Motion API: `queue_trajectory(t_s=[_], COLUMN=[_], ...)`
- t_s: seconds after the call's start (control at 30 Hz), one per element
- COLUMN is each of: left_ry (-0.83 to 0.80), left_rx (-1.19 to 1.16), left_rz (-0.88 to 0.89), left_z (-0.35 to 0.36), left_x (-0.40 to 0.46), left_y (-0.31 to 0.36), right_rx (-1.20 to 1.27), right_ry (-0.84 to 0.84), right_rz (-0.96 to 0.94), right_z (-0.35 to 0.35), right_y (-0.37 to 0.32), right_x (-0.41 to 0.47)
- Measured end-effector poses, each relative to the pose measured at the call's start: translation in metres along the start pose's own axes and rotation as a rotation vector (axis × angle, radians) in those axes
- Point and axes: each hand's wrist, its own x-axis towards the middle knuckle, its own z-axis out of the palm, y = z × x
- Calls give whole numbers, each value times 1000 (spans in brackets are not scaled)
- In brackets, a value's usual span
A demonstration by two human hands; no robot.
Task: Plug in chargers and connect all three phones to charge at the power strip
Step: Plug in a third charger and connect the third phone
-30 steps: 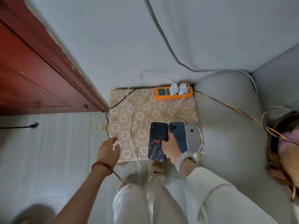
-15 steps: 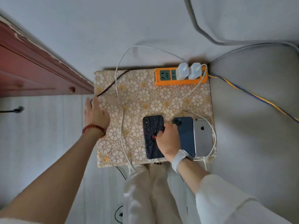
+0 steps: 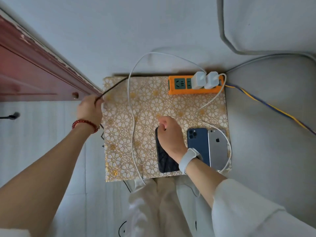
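Head view looks straight down on a small desk (image 3: 171,106) covered in a gold floral pattern. The left hand (image 3: 89,109) is at the desk's left edge, near the far-left corner, pinching a thin dark cable (image 3: 113,87) that runs from the fingers toward that corner. The right hand (image 3: 171,134) rests on the upper part of a black phone (image 3: 165,159) lying near the front edge; its fingers are curled over the phone's top end, though whether they truly grip it cannot be told. Just to the right lie a blue phone (image 3: 199,144) and a silver phone (image 3: 218,147), side by side and touching, both back-up, at the front-right corner. An orange power strip (image 3: 181,86) sits along the far edge toward the right corner, with two white chargers (image 3: 205,80) plugged in next to each other. One white cable (image 3: 132,117) loops from the chargers past the far edge and down across the desk to hang over the front edge. A second white cable (image 3: 227,144) curves along the right side around the silver phone. A red bracelet (image 3: 84,123) circles the left wrist and a white band (image 3: 188,158) the right.
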Motion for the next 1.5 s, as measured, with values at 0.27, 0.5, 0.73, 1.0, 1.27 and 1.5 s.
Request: queue_trajectory(t_s=[0.27,0.5,0.73,1.0,1.27,1.5], left_ry=[186,69,139,53,-32,-347], left_rx=[-355,-382,-428,-439,-402,-689], left_rz=[73,32,48,138,43,-215], left_z=[-76,-92,-100,-93,-80,-71], left_x=[-41,-90,-71,-70,-62,-77], left_y=[27,20,20,27,21,2], right_rx=[815,1241,654,984,872,618], right_ry=[-292,-544,-228,-440,-400,-541], right_rz=[325,541,438,598,399,97], right_z=[4,18,42,47,37,8], right_y=[-100,-169,-199,-173,-192,-163], right_x=[22,39,77,85,104,37])
